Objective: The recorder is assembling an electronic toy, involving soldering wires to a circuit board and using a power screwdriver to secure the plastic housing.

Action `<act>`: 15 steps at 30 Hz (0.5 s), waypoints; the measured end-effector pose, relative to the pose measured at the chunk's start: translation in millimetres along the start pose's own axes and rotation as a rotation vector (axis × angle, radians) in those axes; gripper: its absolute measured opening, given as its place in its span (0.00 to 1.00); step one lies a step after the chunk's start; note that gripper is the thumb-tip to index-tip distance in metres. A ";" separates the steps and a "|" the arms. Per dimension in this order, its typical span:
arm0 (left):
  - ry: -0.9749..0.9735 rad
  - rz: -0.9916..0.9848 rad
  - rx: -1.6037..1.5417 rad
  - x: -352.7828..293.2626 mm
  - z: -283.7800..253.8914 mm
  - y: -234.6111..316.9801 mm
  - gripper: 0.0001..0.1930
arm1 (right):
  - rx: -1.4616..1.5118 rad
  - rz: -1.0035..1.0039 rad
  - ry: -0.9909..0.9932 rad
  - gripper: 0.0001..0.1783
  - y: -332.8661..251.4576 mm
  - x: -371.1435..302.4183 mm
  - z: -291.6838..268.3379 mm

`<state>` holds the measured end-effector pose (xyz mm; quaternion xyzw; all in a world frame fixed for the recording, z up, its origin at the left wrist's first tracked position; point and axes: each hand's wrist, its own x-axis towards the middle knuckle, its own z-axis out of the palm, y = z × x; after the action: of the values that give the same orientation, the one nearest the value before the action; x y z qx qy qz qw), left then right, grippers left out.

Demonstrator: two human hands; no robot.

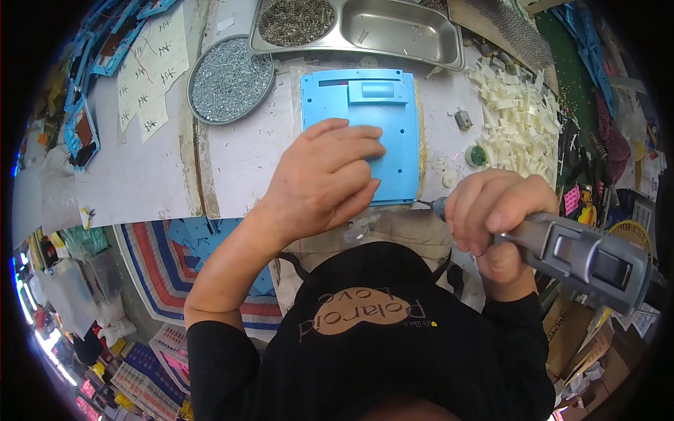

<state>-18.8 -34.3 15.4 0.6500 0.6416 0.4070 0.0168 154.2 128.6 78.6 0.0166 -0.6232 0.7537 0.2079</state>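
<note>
A light blue plastic housing [337, 119] lies on the white table in front of me, with small holes and a raised rectangular part near its far edge. Over its left half is my left hand [330, 168], fingers loosely bent and apart, holding nothing that I can see; whether every fingertip touches the plastic I cannot tell. My right hand [495, 210] is wrapped round a grey electric screwdriver [576, 252]. The driver's thin bit points left and reaches the housing's near right corner; any screw beneath it is too small to make out.
Left of the housing stands a round dish [232, 81] of silver screws. A steel tray [414, 35] at the back holds darker small metal parts in one compartment. Cream plastic pieces [519, 119] are heaped at right, near a small motor [463, 118] and a green-topped round item [477, 155].
</note>
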 end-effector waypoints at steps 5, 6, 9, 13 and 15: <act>-0.083 -0.068 -0.037 -11.3 2.0 -2.4 0.06 | -0.080 -0.132 -0.070 0.14 16.1 1.8 5.5; -0.082 -0.081 -0.038 -12.2 2.5 -0.4 0.05 | -0.089 -0.167 -0.087 0.15 19.2 1.4 7.2; -0.067 -0.078 -0.054 -13.0 4.0 -1.4 0.05 | -0.089 -0.169 -0.175 0.16 22.2 4.0 1.7; -0.042 -0.086 -0.065 -14.0 4.4 -2.3 0.06 | 0.055 -0.097 -0.250 0.16 11.0 23.2 -10.1; -0.033 -0.082 -0.072 -12.9 4.7 -3.9 0.06 | 0.067 -0.156 -0.214 0.15 17.8 34.3 -8.6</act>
<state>-17.4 -42.3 3.6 0.6288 0.6522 0.4178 0.0674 118.9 144.3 69.8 0.1520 -0.6133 0.7495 0.1973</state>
